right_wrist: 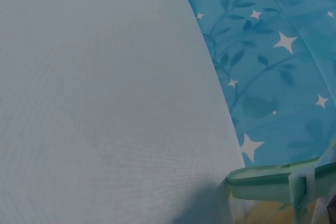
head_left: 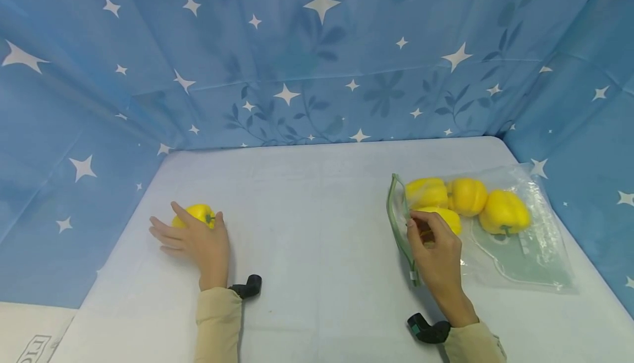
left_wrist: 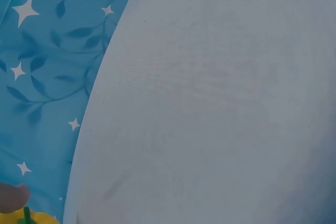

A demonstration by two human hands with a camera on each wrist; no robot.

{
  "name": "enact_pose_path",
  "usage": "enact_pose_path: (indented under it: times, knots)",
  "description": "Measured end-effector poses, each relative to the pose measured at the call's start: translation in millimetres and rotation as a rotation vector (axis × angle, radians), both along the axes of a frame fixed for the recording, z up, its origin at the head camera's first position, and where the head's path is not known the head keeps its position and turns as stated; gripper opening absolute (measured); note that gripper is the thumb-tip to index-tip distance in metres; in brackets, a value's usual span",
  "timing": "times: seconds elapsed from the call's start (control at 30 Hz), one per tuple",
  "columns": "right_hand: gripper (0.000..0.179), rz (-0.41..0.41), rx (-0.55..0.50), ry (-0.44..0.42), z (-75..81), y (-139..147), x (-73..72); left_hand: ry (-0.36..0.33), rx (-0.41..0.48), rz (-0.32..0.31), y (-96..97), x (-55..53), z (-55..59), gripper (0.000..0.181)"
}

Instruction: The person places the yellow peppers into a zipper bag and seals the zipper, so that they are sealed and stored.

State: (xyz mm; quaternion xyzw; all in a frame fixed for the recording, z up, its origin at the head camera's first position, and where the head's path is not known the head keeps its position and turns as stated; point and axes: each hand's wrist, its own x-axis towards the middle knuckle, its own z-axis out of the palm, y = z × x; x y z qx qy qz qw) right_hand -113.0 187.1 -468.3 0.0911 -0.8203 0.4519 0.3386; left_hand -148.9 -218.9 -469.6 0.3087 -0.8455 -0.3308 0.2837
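My left hand [head_left: 198, 239] is at a yellow bell pepper [head_left: 200, 212] on the left of the table, its fingers spread out and its thumb beside the green stem. In the left wrist view a fingertip shows just above that pepper [left_wrist: 37, 217]. On the right, my right hand [head_left: 438, 253] pinches the green-edged mouth of a clear plastic zip bag [head_left: 540, 247] between thumb and fingers. Several yellow bell peppers [head_left: 504, 212] lie inside the bag. Its mouth gapes a little, and the green zip strip [right_wrist: 262, 184] with a pale slider [right_wrist: 302, 179] shows in the right wrist view.
A white cloth [head_left: 317, 231] covers the table. Blue curtains [head_left: 317, 66] with white stars hang along the back and both sides. At the lower left corner lies a pale printed sheet or box [head_left: 29, 330]. Each wrist carries a small black camera [head_left: 250, 286].
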Motion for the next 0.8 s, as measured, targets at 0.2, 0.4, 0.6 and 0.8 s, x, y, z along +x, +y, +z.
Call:
enact_pose_path:
  times: [0.2,0.4,0.6,0.8]
  knots:
    - [0.019,-0.003,0.004,-0.007,0.5,-0.5,0.5,-0.016,0.061,-0.008,-2.9,0.0,-4.1,0.094]
    - [0.019,0.001,0.006,0.001,0.1,-0.4,0.0,-0.018,0.150,-0.011,-6.1,-0.4,-5.3,0.098]
    - [0.020,0.002,0.011,0.006,-0.1,0.1,-0.7,-0.046,0.189,0.008,-9.0,-2.1,-3.8,0.095]
    - [0.019,-0.004,0.009,-0.003,0.6,-0.4,-0.1,-0.040,0.194,-0.005,-10.4,-2.4,-4.5,0.093]
